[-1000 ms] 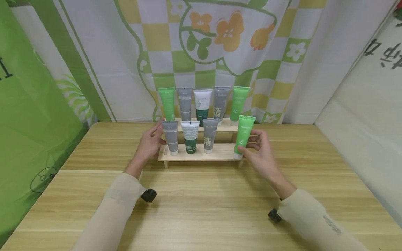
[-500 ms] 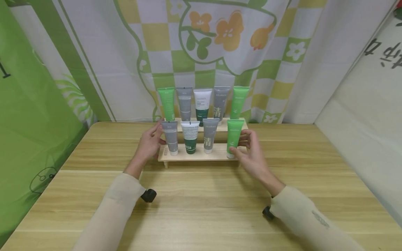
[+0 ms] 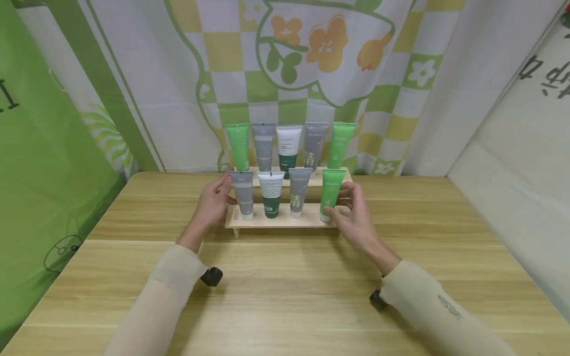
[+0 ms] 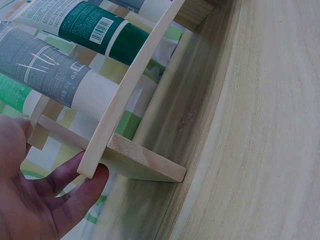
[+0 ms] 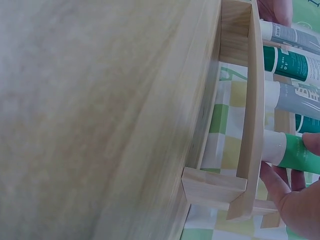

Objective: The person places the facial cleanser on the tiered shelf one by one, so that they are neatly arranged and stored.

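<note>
A two-tier wooden rack [image 3: 285, 223] stands on the table, with upright squeeze tubes on both tiers. My right hand [image 3: 357, 217] holds a green squeeze tube [image 3: 332, 190] near its white cap, at the right part of the lower tier. In the right wrist view, the white cap [image 5: 273, 147] is at the board, with fingers below it. My left hand [image 3: 213, 201] grips the rack's left end; the left wrist view shows its fingers [image 4: 82, 192] at the board's corner. Left of the green tube are a grey tube [image 3: 299, 190], a white-and-green tube [image 3: 270, 193] and another grey tube [image 3: 243, 194].
Behind, the upper tier bears several tubes, among them a white-and-green one [image 3: 289, 146] and a green one [image 3: 342, 143] at the right end. A patterned curtain [image 3: 222, 84] hangs close behind the rack. The wooden table [image 3: 285, 291] extends in front.
My right hand has moved left with the green tube, from the lower tier's right end, then slightly back; the tube now leans less. The left hand has stayed at the rack's end.
</note>
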Motion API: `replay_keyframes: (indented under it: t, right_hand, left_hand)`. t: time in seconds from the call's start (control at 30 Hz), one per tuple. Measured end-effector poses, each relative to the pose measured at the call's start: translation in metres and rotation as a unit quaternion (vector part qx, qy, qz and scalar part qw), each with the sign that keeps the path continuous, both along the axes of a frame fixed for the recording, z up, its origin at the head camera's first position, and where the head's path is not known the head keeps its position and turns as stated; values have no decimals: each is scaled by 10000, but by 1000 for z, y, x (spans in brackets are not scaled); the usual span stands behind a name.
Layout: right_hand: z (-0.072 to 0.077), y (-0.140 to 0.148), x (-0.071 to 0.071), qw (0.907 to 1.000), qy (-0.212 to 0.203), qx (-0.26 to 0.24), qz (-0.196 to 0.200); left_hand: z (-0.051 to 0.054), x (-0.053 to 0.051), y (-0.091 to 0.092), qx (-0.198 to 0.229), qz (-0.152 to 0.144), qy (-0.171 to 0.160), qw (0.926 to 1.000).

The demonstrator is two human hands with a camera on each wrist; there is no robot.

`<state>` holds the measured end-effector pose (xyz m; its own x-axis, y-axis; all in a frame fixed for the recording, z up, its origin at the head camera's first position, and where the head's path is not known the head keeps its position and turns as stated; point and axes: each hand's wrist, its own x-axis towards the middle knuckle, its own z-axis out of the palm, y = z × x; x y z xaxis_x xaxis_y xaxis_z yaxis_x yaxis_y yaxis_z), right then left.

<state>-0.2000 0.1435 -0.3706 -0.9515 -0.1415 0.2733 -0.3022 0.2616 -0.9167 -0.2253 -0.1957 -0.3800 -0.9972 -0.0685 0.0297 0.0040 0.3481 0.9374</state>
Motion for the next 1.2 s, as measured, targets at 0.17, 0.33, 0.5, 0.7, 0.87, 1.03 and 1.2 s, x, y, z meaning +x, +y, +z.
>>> replay_keyframes:
  t: [0.17, 0.33, 0.5, 0.7, 0.87, 1.03, 1.2]
  right_hand:
    - [1, -1, 0, 10000, -19, 2, 26]
    - [2, -3, -1, 10000, -82, 17, 53]
    - [1, -4, -2, 9999, -102, -36, 69]
    - [0, -5, -2, 9999, -70, -43, 105]
    - [-1, -5, -4, 9999, -63, -67, 109]
    - [-4, -3, -5, 10000, -23, -62, 61]
    - [-3, -3, -4, 9999, -2, -51, 96]
  left_hand:
    - [0, 0, 1, 6, 4, 20, 10000]
    - [1, 1, 0, 13, -8, -9, 10000]
    - [0, 0, 1, 55, 13, -70, 10000]
    - [-1, 0, 0, 13, 30, -39, 10000]
    - [-1, 0, 0, -9, -12, 49, 10000]
    - [-1, 0, 0, -68, -47, 54, 10000]
    - [0, 1, 0, -94, -31, 51, 9999]
